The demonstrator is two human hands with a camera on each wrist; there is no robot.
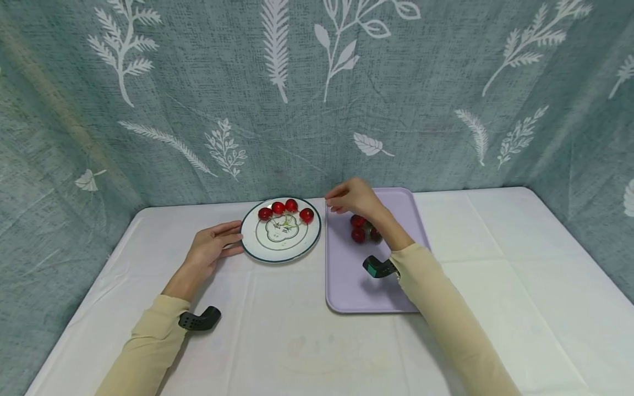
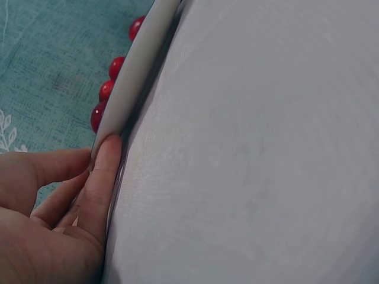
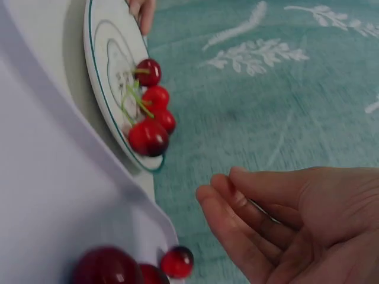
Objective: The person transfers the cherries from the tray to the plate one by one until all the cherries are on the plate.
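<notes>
Several red cherries (image 1: pixel 278 208) with green stems lie along the back of a white plate (image 1: pixel 297 243) with a dark rim. At the plate's left side, my left hand (image 1: pixel 209 246) pinches the rim; in the left wrist view a finger (image 2: pixel 100 183) reaches under the edge. My right hand (image 1: pixel 358 198) hovers over the back left corner of a lilac tray (image 1: pixel 349 280), fingers loosely bent and nothing between them. In the right wrist view its fingertips are apart from the plate (image 3: pixel 102 71) and its cherries (image 3: pixel 155 97). More cherries (image 1: pixel 358 235) sit on the tray under my right forearm.
A white cloth (image 1: pixel 292 341) covers the table. Behind it hangs a green-blue curtain (image 1: pixel 297 148) with white leaf prints, close to the back edges of plate and tray. The tray stands to the right of the plate, a narrow gap between them.
</notes>
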